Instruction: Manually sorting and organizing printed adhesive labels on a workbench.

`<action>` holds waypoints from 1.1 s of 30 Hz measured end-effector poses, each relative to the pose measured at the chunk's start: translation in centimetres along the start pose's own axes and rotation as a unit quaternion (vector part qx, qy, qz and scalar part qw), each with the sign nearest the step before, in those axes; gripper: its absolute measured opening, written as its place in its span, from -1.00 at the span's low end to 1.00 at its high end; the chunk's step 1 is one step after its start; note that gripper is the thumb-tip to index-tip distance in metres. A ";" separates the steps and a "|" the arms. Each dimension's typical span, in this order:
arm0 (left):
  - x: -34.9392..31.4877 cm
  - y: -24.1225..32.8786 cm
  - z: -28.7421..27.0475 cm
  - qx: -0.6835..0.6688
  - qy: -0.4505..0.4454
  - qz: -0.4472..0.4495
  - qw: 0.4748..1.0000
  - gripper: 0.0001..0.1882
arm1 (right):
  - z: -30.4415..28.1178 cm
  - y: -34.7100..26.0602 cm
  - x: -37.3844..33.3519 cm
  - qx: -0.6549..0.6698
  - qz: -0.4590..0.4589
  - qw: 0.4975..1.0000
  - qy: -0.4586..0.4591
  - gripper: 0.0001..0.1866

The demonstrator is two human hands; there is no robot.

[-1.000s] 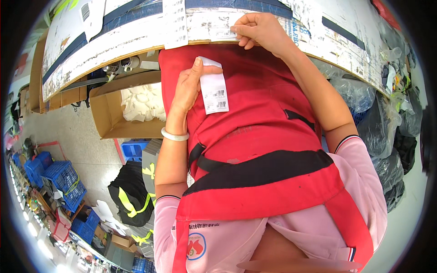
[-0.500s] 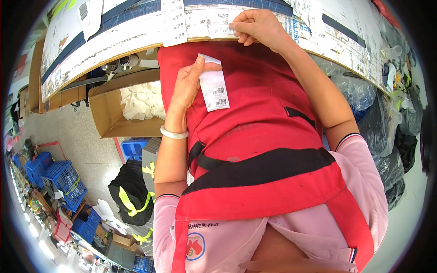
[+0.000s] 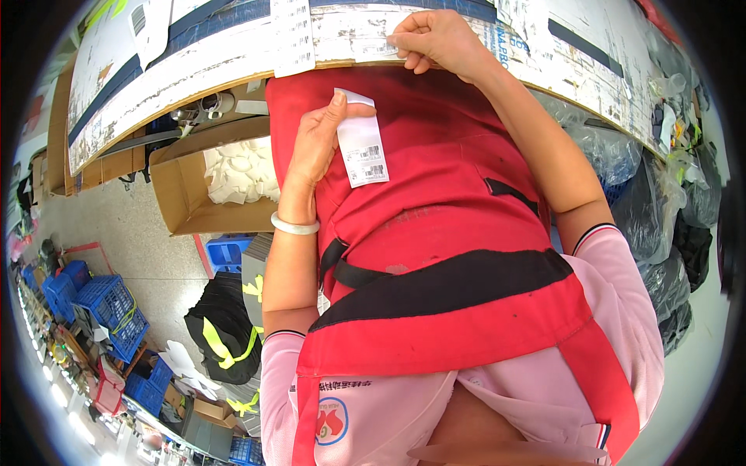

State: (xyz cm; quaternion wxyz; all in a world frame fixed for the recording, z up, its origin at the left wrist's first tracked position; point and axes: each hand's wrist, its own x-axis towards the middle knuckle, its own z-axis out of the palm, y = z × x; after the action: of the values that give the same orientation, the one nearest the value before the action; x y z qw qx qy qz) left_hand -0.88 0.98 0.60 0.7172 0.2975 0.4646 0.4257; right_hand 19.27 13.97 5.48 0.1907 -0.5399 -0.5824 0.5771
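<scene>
My left hand (image 3: 317,138) pinches a white strip of barcode labels (image 3: 362,155) between thumb and fingers. The strip hangs down in front of my red apron (image 3: 435,179), its printed end lowest. At the near edge of the worn white worktable (image 3: 210,74), my right hand (image 3: 444,45) is closed in a pinch. Its thumb and forefinger meet at the right end of a small white label (image 3: 374,51) that lies against the tabletop. Just left of it, a longer label sheet (image 3: 292,39) hangs over the table's edge.
Below the table on the left stands an open cardboard box (image 3: 183,190) of pale scraps (image 3: 239,172). Black bundles (image 3: 221,326) with yellow ties and blue crates (image 3: 113,311) are on the floor at left. Clear plastic bags (image 3: 641,210) pile up at right.
Both hands have stayed nearly in place, still holding the strip and pinching at the small label. The hands and table have shifted slightly up and left in the picture.
</scene>
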 end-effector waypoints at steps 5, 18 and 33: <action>-0.1 0.1 -0.1 -0.002 0.003 -0.012 1.000 -0.45 | 0.2 -0.1 -0.1 -0.020 -0.030 0.999 -0.003 -0.79; 0.1 -0.4 0.2 0.013 -0.017 0.008 1.000 -0.44 | -2.0 0.5 -3.7 0.019 -0.093 0.995 0.039 -0.78; 0.0 -0.6 0.0 0.054 0.001 -0.001 0.999 -0.80 | -14.5 7.1 -8.6 -0.365 -0.064 0.832 0.413 -0.70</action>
State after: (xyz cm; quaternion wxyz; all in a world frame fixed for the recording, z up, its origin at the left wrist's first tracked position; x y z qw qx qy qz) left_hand -0.71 0.69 0.16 0.6999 0.3353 0.4880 0.3995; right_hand 37.37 11.62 6.51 0.2389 -0.7198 -0.6510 0.0323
